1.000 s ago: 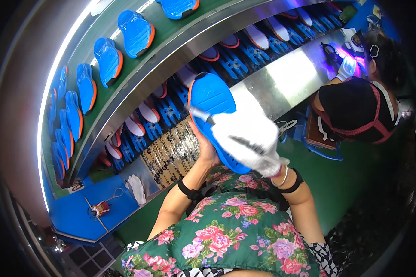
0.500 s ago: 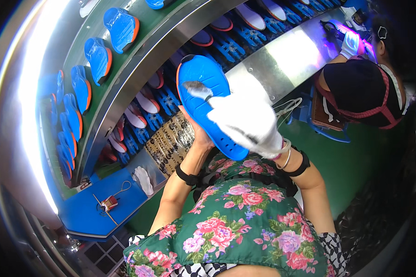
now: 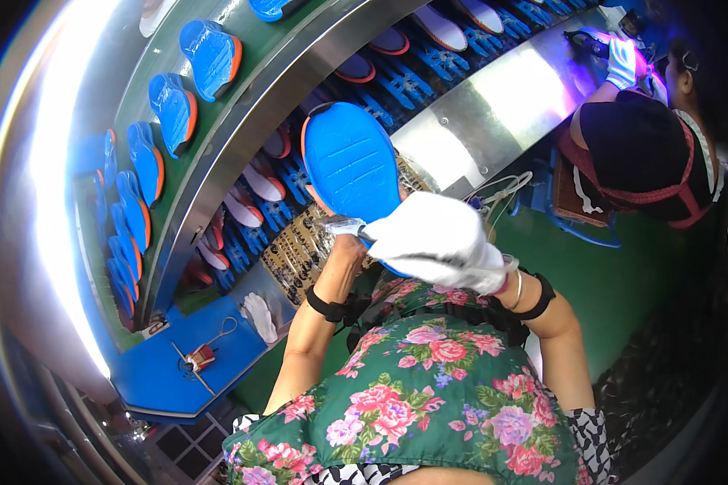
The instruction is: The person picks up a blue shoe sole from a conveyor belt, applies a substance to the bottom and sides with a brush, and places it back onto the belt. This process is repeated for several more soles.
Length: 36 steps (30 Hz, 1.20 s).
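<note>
A: The green floor (image 3: 607, 299) is spreading below, and a floral apron (image 3: 429, 372) is filling the near side. Where is the blue sole (image 3: 352, 158) staying?

B: Just beyond the apron, raised in the air. The bare left hand (image 3: 349, 245) is cupping it from beneath, partly curled around it; most fingers are hiding behind. The right hand (image 3: 437, 238), in a white glove, is closing around a brush (image 3: 344, 227). Whether the bristles are touching the sole, I cannot tell.

A: Which way is the sole pointing?

B: Its broad, rounded end is pointing away from the person, slightly left. The long axis is running back toward lower right, where the glove is covering the narrower end.

A: And its handling?

B: I am guessing light, a little flexible, not fragile. The smooth face is shining, perhaps slippery, so I am preferring the orange rim or underside for holding.

A: Farther away?

B: More blue soles (image 3: 212, 61) are standing in a row, and a co-worker (image 3: 639, 153) is sitting at far right.
</note>
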### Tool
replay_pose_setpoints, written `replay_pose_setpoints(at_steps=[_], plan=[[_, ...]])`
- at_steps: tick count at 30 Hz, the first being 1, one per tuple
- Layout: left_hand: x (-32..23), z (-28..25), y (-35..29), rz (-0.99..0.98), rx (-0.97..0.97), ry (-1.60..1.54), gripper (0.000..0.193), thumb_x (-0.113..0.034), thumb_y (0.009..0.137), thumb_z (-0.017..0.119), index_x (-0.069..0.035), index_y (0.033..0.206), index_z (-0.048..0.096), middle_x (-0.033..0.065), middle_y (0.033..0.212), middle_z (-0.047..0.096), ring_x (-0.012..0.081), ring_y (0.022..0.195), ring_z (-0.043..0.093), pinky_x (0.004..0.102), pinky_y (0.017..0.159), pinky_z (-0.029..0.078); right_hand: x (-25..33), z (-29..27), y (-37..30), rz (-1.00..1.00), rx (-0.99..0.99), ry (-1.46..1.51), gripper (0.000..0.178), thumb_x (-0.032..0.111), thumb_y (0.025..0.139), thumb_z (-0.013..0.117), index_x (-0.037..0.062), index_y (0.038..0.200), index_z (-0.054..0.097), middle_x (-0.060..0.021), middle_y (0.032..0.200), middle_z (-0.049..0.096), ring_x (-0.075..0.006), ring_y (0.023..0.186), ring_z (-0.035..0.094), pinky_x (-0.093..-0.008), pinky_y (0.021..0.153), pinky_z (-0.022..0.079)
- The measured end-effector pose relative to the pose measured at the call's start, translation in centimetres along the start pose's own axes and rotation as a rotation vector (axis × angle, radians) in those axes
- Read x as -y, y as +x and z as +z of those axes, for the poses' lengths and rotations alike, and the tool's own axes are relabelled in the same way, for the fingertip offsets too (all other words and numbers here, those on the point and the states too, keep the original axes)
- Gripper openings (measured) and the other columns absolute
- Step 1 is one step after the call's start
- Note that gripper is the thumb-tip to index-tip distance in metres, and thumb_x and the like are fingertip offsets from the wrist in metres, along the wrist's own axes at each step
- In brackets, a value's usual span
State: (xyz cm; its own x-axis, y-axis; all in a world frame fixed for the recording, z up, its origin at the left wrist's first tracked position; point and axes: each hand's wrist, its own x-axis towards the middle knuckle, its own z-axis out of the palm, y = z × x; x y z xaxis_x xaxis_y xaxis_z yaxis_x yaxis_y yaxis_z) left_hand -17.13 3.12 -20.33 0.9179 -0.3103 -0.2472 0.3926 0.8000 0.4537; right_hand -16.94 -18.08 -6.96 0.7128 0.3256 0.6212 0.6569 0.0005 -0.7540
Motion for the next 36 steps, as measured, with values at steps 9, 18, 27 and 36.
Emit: replay_pose_setpoints(at_steps=[9,18,27,36], plan=[[-1.4,3.0,1.1,-0.186,0.174,-0.02,0.134,-0.109,0.062,0.022,0.004,0.126,0.054,0.0215,0.098,0.066,0.0328,0.088,0.066,0.0472,0.08,0.057,0.2,0.1,-1.3,-0.009,0.055,-0.034,0.024,0.005,0.083,0.078,0.0093,0.107,0.078,-0.0086,0.106,0.076,-0.0248,0.089,0.072,-0.0366,0.077,0.059],[-1.8,4.4,1.6,-0.067,0.158,-0.111,0.123,-0.105,0.066,0.037,-0.001,0.131,0.053,0.0202,0.098,0.065,0.0331,0.078,0.062,0.047,0.073,0.055,0.8,0.7,-3.2,0.024,-0.024,-0.052,0.025,0.002,0.079,0.08,0.0073,0.104,0.078,-0.011,0.104,0.077,-0.0263,0.089,0.072,-0.0372,0.078,0.058],[-2.9,5.8,4.1,-0.055,0.275,-0.192,0.114,-0.103,0.068,0.039,-0.004,0.123,0.057,0.0165,0.096,0.065,0.0278,0.08,0.061,0.0457,0.076,0.054,0.8,0.3,-3.4,0.048,-0.006,-0.069,0.027,0.003,0.079,0.081,0.009,0.105,0.078,-0.0092,0.104,0.077,-0.0262,0.088,0.072,-0.0363,0.075,0.059],[-4.0,5.5,5.2,-0.109,0.202,-0.06,0.119,-0.104,0.066,0.038,-0.003,0.126,0.054,0.0167,0.092,0.065,0.0289,0.071,0.06,0.044,0.069,0.049,0.9,0.2,-4.9,0.03,0.028,-0.157,0.031,0.006,0.08,0.082,0.0104,0.11,0.077,-0.0093,0.107,0.076,-0.0261,0.086,0.071,-0.0366,0.074,0.059]])
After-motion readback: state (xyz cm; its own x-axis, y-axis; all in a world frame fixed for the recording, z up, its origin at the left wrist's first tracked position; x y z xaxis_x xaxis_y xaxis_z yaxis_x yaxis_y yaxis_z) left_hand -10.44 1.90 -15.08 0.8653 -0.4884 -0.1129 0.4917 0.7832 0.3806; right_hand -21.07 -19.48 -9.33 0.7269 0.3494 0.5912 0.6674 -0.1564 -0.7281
